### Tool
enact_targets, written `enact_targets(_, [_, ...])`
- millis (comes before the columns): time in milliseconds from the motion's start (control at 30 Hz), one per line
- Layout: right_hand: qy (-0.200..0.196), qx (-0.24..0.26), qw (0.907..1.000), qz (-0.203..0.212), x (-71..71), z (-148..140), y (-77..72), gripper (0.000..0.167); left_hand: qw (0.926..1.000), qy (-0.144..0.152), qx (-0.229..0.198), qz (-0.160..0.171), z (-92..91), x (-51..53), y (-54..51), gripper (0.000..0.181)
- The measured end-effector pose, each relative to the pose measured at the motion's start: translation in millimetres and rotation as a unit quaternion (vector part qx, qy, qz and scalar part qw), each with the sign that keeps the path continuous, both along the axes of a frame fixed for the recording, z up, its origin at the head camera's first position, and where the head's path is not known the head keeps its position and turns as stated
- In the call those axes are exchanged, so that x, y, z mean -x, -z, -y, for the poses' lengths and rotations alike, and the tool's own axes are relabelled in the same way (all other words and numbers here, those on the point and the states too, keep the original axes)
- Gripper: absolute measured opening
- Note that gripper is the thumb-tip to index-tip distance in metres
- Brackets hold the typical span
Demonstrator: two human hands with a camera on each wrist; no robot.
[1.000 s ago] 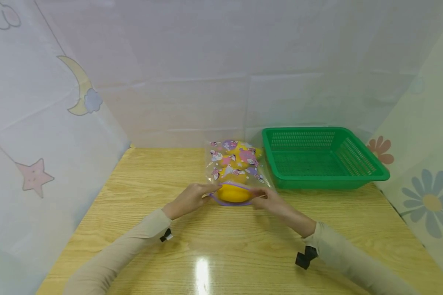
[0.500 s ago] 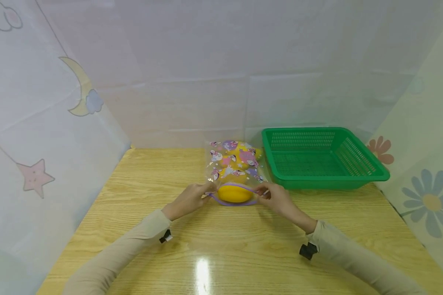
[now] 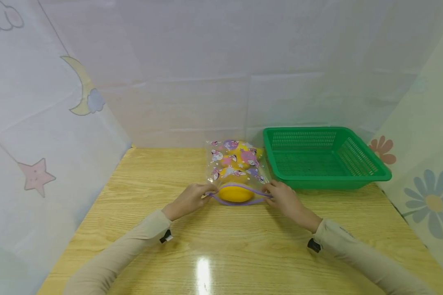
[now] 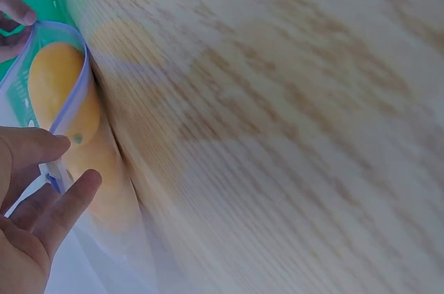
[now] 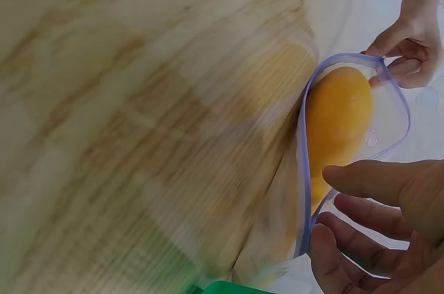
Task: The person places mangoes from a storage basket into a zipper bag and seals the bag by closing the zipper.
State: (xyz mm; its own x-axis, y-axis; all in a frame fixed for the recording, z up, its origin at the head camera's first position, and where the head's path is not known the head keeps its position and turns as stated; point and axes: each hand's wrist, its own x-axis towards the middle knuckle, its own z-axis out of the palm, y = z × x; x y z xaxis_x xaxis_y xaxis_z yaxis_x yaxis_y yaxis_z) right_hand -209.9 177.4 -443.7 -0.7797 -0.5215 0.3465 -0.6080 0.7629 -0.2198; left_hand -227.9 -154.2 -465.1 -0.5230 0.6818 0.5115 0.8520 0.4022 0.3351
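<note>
A clear zip bag [image 3: 249,157] printed with pink and purple cartoons lies on the table with several yellow mangoes inside. Its purple-edged mouth faces me and gapes, and one mango [image 3: 236,193] shows just within it. At the left end of the mouth my left hand [image 3: 190,198] pinches the zip edge. My right hand [image 3: 286,200] grips the opposite end between thumb and fingers. From the left wrist, the purple rim [image 4: 73,103] loops around the mango [image 4: 55,82]. The right wrist view shows my right thumb [image 5: 361,177] over the rim, fingers on the other side.
A green plastic basket [image 3: 326,178] with perforated sides stands just right of the bag. Behind the wooden table [image 3: 162,254] hangs a pale cloth wall [image 3: 192,102]. Decorated sheets close off both sides.
My right hand has slid rightward along the bag's edge to its right end, and the mouth has spread wider. My left hand stays at the left end.
</note>
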Motion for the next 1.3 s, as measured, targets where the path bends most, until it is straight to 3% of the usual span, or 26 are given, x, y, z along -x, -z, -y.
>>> enact_targets(333, [-0.002,-0.039,0.9983,-0.042,1.5,-2,8.0,0.031,0.9997,-0.003,0.006,0.023,2.2,0.5,-0.2,0.031])
enact_targets(533, [-0.001,-0.053,0.9962,-0.069,2.4,-3,11.5,0.026,0.9996,-0.004,0.009,0.025,3.1,1.4,-0.4,0.031])
enact_targets(700, [0.006,-0.052,0.9951,-0.084,2.3,-4,12.4,0.021,0.9992,-0.023,0.025,0.022,4.4,-0.5,-4.0,0.027])
enact_targets(867, [0.008,-0.047,0.9933,-0.105,1.8,-2,9.7,0.014,0.9992,-0.027,0.025,-0.013,6.4,-2.0,-6.8,0.025])
enact_targets(1133, [0.008,0.006,0.9904,-0.138,5.0,3,-4.0,0.008,0.9958,-0.03,-0.023,-0.084,9.7,3.0,-16.6,0.024])
enact_targets(1300, [0.008,0.044,0.9862,-0.16,9.8,5,-15.4,0.006,0.9887,-0.068,-0.049,-0.125,10.5,3.9,-24.2,0.02])
